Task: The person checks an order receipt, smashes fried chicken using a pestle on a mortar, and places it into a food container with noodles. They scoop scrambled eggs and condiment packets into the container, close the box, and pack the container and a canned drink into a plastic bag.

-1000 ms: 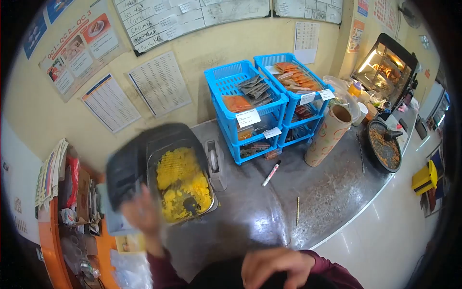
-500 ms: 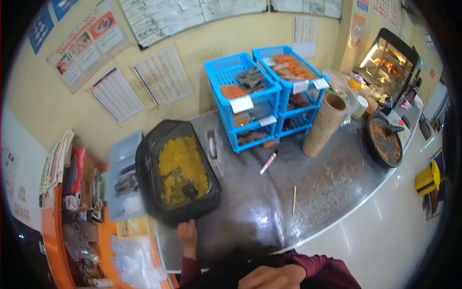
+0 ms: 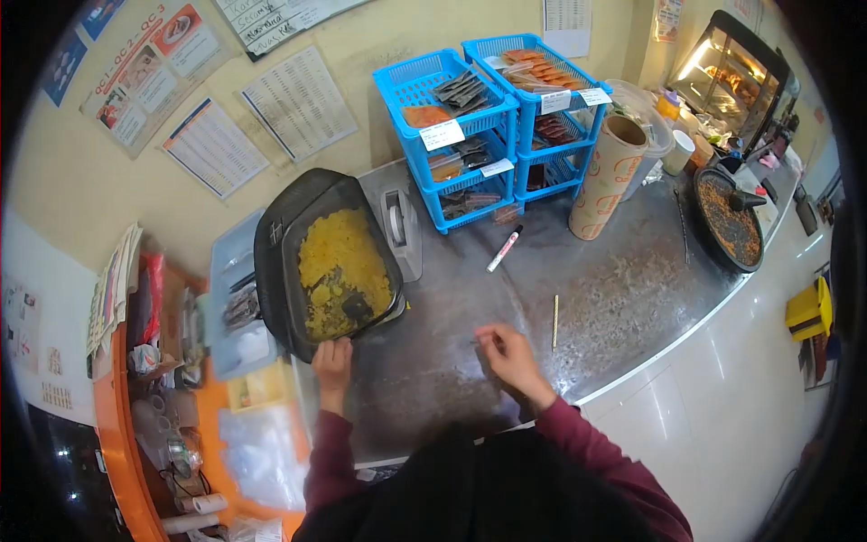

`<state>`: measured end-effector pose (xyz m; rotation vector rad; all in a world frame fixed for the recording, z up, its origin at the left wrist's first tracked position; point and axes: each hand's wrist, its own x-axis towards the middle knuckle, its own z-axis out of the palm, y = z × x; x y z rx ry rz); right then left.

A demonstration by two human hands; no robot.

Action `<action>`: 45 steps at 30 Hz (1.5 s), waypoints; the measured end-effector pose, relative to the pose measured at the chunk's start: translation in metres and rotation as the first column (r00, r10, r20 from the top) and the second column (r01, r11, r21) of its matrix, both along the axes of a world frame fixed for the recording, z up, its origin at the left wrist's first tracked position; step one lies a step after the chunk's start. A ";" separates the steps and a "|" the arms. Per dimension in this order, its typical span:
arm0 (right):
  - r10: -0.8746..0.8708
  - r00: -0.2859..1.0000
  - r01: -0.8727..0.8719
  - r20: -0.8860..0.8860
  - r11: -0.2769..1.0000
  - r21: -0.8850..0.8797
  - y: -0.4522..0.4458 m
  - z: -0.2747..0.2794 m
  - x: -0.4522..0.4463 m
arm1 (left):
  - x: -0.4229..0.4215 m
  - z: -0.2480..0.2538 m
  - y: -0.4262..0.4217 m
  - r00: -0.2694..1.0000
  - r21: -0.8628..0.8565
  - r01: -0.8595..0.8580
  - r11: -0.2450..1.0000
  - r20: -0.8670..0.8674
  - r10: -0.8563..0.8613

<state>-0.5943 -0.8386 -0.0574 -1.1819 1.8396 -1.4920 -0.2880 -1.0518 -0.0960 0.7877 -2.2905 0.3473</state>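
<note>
My left hand is at the near rim of a deep black pan, its fingers curled over the edge. Yellow food that looks like rice covers much of the pan's bottom, with a dark patch near the front. Over the metal counter, my right hand is held with its fingers curled together; whether anything small is in them I cannot make out. To its right lies a thin yellowish stick. A capped marker rests farther back.
Stacked blue baskets with packets stand at the wall. A tall roll of printed paper stands beside them. At the right are a stone mortar and a lit display case. A grey tape dispenser sits behind the pan.
My view has shifted, so the counter's things appear higher. My right hand has moved forward from near my body to over the counter. The left hand remains at the pan's near rim.
</note>
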 end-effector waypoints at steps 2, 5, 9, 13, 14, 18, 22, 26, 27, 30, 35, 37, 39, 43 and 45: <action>-0.014 0.989 0.011 -0.144 1.000 -0.026 -0.052 -0.018 -0.005 | 0.002 0.014 -0.001 0.999 0.009 0.025 1.000 -0.024 -0.025; -0.032 0.945 0.000 -0.326 0.995 -0.099 -0.148 -0.045 -0.002 | 0.006 0.030 -0.004 1.000 -0.007 0.005 1.000 -0.010 -0.005; -0.148 0.891 0.159 -0.428 0.987 -0.010 -0.220 -0.045 0.030 | 0.004 0.046 -0.011 0.998 0.019 0.044 0.999 -0.039 -0.043; -0.104 0.913 0.118 -0.394 0.993 0.011 -0.224 -0.058 0.026 | 0.009 0.050 -0.011 0.999 0.016 0.044 0.999 -0.002 -0.044; -0.185 0.913 0.185 -0.364 0.982 -0.035 -0.223 -0.060 0.025 | 0.006 0.051 -0.008 0.999 0.027 0.048 0.998 0.003 -0.048; -0.338 0.884 0.319 -0.322 0.941 -0.112 -0.207 -0.064 0.001 | 0.004 0.043 -0.005 0.994 0.044 0.096 0.994 0.052 -0.098; -0.154 0.867 0.108 -0.473 0.987 -0.122 -0.169 -0.060 -0.039 | 0.012 0.016 0.005 0.987 0.052 0.109 0.993 0.116 -0.114; -0.101 0.546 0.234 -0.832 0.972 0.035 -0.131 -0.061 -0.086 | 0.015 -0.012 0.007 0.974 0.028 0.101 0.995 0.199 -0.104; 0.042 0.503 0.210 -0.863 0.963 0.170 -0.126 -0.070 -0.099 | 0.018 -0.020 0.008 0.973 0.053 0.102 0.993 0.204 -0.110; 0.339 0.367 0.027 -0.866 0.927 0.374 -0.117 -0.064 -0.122 | 0.014 -0.035 0.015 0.988 0.109 0.093 0.990 0.116 -0.105; -0.115 0.681 -0.205 -0.723 0.918 -0.339 -0.131 0.028 -0.072 | -0.001 -0.038 0.070 0.972 0.261 -0.048 0.964 -0.211 0.106; -0.223 0.812 -0.147 -0.540 0.816 -0.559 -0.178 0.065 -0.036 | -0.018 -0.040 0.092 0.972 0.311 -0.027 0.950 -0.214 0.098; -0.236 0.882 -0.057 -0.409 0.806 -0.589 -0.234 0.079 -0.022 | -0.031 -0.034 0.110 0.970 0.357 -0.001 0.934 -0.225 0.087; -0.225 0.843 0.056 -0.489 0.940 -0.336 -0.343 0.026 -0.030 | -0.059 0.007 0.115 0.943 0.434 0.198 0.879 -0.330 -0.050; -0.119 0.820 0.104 -0.560 0.993 -0.058 -0.364 -0.003 -0.036 | -0.067 0.031 0.117 0.931 0.504 0.334 0.796 -0.306 -0.197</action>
